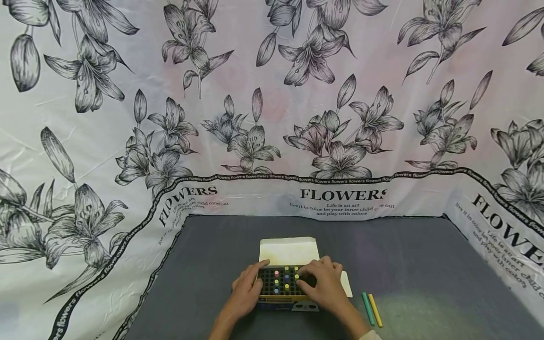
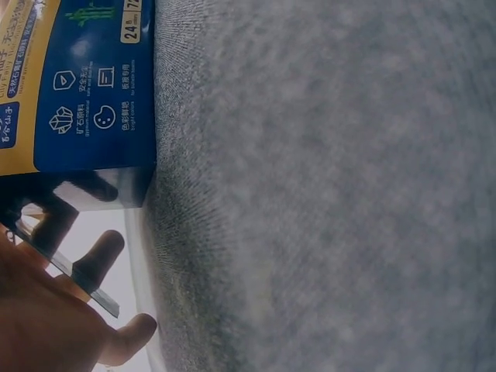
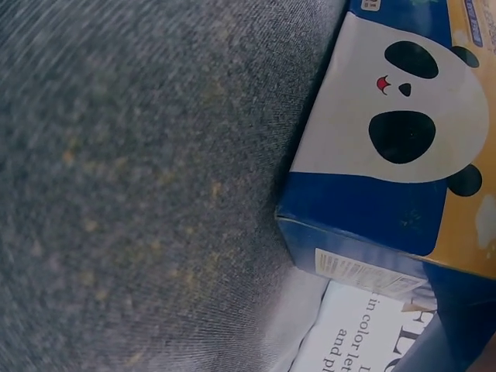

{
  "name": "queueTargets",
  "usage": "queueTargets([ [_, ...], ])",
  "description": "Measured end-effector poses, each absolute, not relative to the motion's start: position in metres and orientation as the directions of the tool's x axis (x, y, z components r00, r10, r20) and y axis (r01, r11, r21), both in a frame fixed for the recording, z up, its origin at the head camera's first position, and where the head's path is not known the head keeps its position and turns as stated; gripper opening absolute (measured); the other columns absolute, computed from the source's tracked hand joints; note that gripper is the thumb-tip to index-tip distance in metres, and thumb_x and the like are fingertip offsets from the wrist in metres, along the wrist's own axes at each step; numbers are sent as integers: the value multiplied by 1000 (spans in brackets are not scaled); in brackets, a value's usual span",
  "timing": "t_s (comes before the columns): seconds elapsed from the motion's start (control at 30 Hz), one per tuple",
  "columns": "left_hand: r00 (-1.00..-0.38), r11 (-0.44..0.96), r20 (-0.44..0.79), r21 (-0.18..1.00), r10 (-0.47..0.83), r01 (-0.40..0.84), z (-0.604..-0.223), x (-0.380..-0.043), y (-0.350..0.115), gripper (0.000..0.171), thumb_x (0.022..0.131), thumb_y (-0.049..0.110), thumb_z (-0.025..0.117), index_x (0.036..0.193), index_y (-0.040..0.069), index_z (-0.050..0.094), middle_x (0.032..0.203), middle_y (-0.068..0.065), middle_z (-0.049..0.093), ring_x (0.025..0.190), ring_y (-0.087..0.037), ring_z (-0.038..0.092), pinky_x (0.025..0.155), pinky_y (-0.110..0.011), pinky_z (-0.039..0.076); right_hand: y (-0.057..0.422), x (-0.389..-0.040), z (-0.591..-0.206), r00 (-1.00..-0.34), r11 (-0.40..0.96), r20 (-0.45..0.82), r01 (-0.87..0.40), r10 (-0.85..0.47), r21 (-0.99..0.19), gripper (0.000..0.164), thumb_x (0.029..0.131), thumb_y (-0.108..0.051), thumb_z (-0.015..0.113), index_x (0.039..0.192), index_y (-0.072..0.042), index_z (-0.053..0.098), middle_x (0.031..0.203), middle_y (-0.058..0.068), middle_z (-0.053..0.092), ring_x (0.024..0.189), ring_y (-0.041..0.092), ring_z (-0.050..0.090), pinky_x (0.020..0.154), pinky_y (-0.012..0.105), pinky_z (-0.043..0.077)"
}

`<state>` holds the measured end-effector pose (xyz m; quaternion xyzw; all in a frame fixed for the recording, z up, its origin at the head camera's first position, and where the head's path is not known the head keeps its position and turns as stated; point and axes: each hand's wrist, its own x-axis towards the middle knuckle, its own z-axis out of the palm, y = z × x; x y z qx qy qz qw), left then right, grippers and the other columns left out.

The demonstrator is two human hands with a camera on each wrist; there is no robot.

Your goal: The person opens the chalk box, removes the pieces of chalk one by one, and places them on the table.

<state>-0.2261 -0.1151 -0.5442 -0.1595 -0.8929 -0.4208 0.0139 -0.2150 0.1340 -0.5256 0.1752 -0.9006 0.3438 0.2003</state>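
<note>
A blue and yellow chalk box (image 1: 272,299) sits with its lid (image 1: 289,252) raised behind it. Inside, a black gridded holder (image 1: 267,286) carries several upright chalks in pink, green, blue and yellow. My left hand (image 1: 245,289) rests against the box's left side, fingers fairly straight and thumb near the rim. Over the right part of the holder, my right hand (image 1: 325,282) pinches a yellow chalk (image 1: 296,276) between thumb and forefinger. The left wrist view has spread fingers (image 2: 97,263) by the box's end; the right wrist view has a panda face (image 3: 418,101) on the box front.
A teal chalk (image 1: 368,309) and a yellow chalk (image 1: 376,310) lie side by side on the dark grey table cloth (image 1: 408,264), right of the box. A white side flap (image 1: 346,284) sticks out past the right hand. Flower-printed sheeting (image 1: 255,198) borders the table.
</note>
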Motion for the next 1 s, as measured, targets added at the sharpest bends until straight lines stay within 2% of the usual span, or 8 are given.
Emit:
queueTargets([
  [0.3,-950,585,142,759,277,285,-543,-227,-115,56,100,6,39,150,28,49,141,-8,56,131,-37,49,91,-58,31,129,-217,-525,-871,740,466,-414,-154,-530,16,76,-18,87,88,-23,78,78,-11,62,84,11,40,86,51,20],
  [0.53,-958,583,116,772,262,253,-543,-227,-114,57,99,7,38,149,30,49,143,-7,55,132,-37,49,94,-66,29,128,-216,-525,-873,736,463,-413,-152,-536,17,76,-17,87,88,-24,78,78,-13,60,85,11,41,88,53,21],
  [0.67,-958,584,111,772,264,251,-545,-228,-114,56,99,7,38,149,30,49,143,-7,55,134,-38,49,94,-67,29,128,-215,-526,-875,730,462,-410,-146,-546,17,76,-17,87,88,-24,78,78,-14,61,84,10,41,88,53,22],
  [1.0,-960,620,124,742,250,257,-545,-227,-113,57,98,7,39,149,30,50,136,-4,58,124,-30,52,89,-56,31,130,-215,-523,-884,653,452,-413,-119,-635,20,77,-15,87,90,-27,77,82,-17,64,82,5,39,87,48,19],
])
